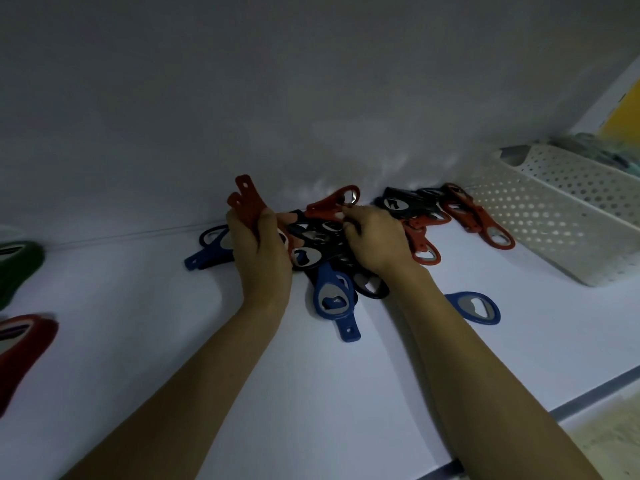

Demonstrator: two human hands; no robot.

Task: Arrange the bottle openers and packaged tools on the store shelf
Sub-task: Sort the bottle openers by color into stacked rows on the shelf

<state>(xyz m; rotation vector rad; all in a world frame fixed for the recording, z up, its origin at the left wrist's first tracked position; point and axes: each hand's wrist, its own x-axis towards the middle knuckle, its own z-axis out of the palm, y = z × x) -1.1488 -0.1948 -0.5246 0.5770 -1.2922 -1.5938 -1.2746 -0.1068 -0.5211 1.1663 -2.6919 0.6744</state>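
A loose heap of bottle openers (318, 244) in red, black and blue lies on the white shelf (138, 341) near its back wall. My left hand (259, 251) grips a small stack of red openers (246, 199), their handles sticking up. My right hand (372, 237) pinches another red opener (334, 200) at the top of the heap. Two blue openers lie nearer me, one (334, 299) in front of the heap and one (476, 307) to the right of my right forearm. More red openers (479, 220) lie at the right.
A white perforated basket (554, 209) stands at the right with packaged items in it. At the far left edge lie a green item (17, 265) and a dark red item (20, 351), both blurred. The shelf's front edge runs at the lower right.
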